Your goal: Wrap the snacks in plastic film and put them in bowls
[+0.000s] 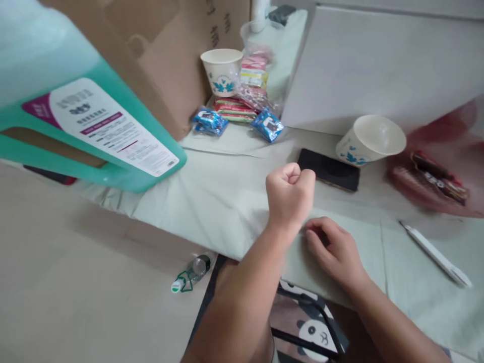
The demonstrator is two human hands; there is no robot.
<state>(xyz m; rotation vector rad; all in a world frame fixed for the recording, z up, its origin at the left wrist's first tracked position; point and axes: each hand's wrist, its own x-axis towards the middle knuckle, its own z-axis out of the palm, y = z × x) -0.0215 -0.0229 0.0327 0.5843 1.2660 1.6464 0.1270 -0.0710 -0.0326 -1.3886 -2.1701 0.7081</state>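
Observation:
My left hand is closed in a fist above the pale green tablecloth, thumb folded in; no object shows in it. Just beyond it lies a black smartphone, flat on the table. My right hand rests near the table's front edge, loosely curled, with a gap between thumb and fingers and nothing visible in it. A paper cup with blue leaf prints stands behind the phone. To the right of my right hand lies a white pen-like tool with a dark tip.
A large green jug stands at left beside a cardboard box. Another paper cup stands among blue packets and red wrapped snacks. A red plastic bag is at right. A clear bottle lies on the floor.

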